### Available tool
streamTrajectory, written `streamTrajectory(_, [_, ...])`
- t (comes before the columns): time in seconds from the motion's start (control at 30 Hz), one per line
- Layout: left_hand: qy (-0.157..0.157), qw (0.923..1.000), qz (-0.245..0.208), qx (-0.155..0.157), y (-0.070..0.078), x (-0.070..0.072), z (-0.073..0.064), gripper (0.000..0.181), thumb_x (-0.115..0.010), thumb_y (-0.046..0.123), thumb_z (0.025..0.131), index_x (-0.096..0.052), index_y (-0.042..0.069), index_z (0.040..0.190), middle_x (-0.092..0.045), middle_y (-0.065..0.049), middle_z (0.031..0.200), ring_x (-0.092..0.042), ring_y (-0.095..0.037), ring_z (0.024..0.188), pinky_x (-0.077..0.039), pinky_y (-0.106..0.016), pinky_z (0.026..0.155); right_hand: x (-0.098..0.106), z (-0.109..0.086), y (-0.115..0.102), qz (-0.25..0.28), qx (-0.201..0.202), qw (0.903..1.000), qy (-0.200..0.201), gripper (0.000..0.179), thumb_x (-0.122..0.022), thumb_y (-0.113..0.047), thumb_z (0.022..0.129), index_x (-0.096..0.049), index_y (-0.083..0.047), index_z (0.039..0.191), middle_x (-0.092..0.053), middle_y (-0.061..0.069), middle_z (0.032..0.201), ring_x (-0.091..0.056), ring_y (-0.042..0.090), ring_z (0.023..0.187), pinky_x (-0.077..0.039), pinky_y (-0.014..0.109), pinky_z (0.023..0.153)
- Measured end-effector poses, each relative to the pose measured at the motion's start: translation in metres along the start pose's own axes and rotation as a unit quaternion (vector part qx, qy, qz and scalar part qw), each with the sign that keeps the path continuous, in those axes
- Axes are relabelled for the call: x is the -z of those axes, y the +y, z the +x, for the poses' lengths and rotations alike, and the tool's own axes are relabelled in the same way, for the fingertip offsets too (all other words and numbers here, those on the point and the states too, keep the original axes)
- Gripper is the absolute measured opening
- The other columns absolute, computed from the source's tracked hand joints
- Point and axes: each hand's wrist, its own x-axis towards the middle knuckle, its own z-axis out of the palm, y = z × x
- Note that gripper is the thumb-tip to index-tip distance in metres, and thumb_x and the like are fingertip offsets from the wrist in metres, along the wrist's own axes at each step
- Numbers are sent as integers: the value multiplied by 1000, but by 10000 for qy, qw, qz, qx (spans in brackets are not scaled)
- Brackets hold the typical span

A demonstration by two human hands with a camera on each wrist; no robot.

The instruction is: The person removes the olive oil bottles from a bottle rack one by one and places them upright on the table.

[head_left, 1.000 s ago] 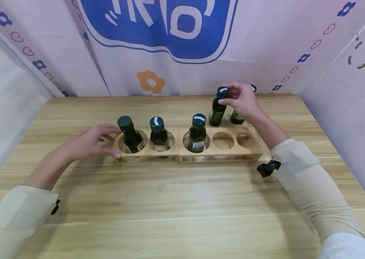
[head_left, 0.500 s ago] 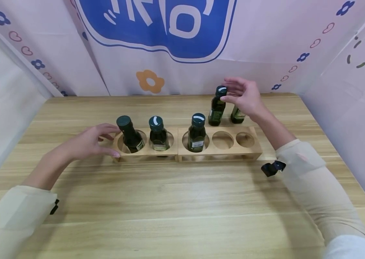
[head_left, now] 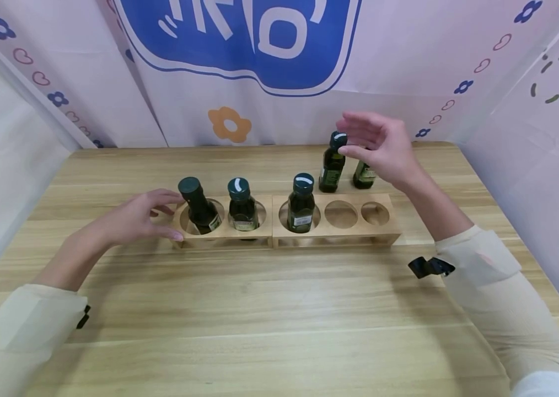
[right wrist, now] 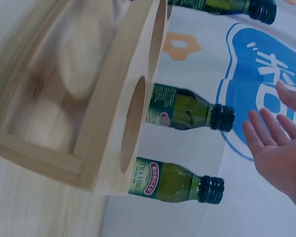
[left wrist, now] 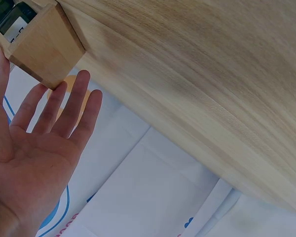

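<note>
My left hand (head_left: 148,218) holds the left end of a low wooden bottle rack (head_left: 272,242), thumb at the front corner and fingertips at the back one. In the left wrist view those fingers (left wrist: 81,89) reach along the end block. A tall dark bottle (head_left: 200,207) leans in the leftmost hole; two shorter bottles (head_left: 243,209) stand further right in the rack. Behind it, a small green oil bottle (head_left: 332,172) stands on the table. My right hand (head_left: 381,146) is beside its cap, fingers extended and apart from it in the right wrist view. Another labelled oil bottle (right wrist: 163,182) stands to its right.
Two round holes (head_left: 341,215) at the rack's right end hold no bottle. A printed white backdrop (head_left: 279,116) rises at the table's back edge, with white side walls (head_left: 522,165) at both ends. The wooden table (head_left: 279,314) extends in front of the rack.
My right hand has drawn back to the right and slightly up from the rear bottle's cap, its fingers straightening. That bottle stays standing. The left hand keeps its place at the rack.
</note>
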Motion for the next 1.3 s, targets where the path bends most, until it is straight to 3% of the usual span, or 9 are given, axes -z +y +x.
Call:
streamTrajectory(0.3, [7, 10000, 39, 14, 0, 0, 0, 81, -89, 24, 84, -48, -9, 146, -49, -30, 149, -59, -48, 123, -45, -70, 103, -8, -15, -6, 634, 311, 9942, -807, 58, -73, 15, 87, -55, 10, 142, -66, 23, 135, -67, 22, 122, -54, 36, 105])
streamTrajectory(0.47, [11, 10000, 67, 13, 0, 0, 0, 82, -89, 24, 84, -47, -10, 147, -48, -31, 149, -59, -48, 123, -45, -70, 103, -11, -20, -5, 626, 218, 9922, -1058, 63, -70, 21, 85, -52, 11, 144, -62, 28, 136, -66, 23, 122, -55, 32, 102])
streamTrajectory(0.73, [1, 10000, 53, -26, 0, 0, 0, 81, -89, 23, 84, -48, -10, 146, -49, -31, 149, -60, -49, 123, -45, -71, 103, -14, -27, 5, 485, 275, 9863, -1555, 67, -75, 16, 86, -49, 8, 148, -63, 23, 138, -63, 27, 128, -53, 37, 106])
streamTrajectory(1.0, [14, 10000, -7, -10, -1, -1, 0, 81, -89, 23, 84, -48, -9, 146, -49, -30, 149, -59, -48, 123, -45, -70, 103, -25, -32, 10, 582, 92, 9819, -1799, 74, -74, 22, 81, -46, 10, 149, -59, 27, 142, -61, 30, 129, -54, 39, 105])
streamTrajectory(1.3, [10, 10000, -34, 10, 1, -1, 0, 80, -88, 24, 85, -48, -9, 146, -48, -30, 149, -60, -48, 123, -44, -70, 104, -35, -33, 11, 344, -208, 9802, -1940, 71, -76, 11, 87, -46, 7, 151, -55, 21, 149, -56, 30, 134, -48, 45, 113])
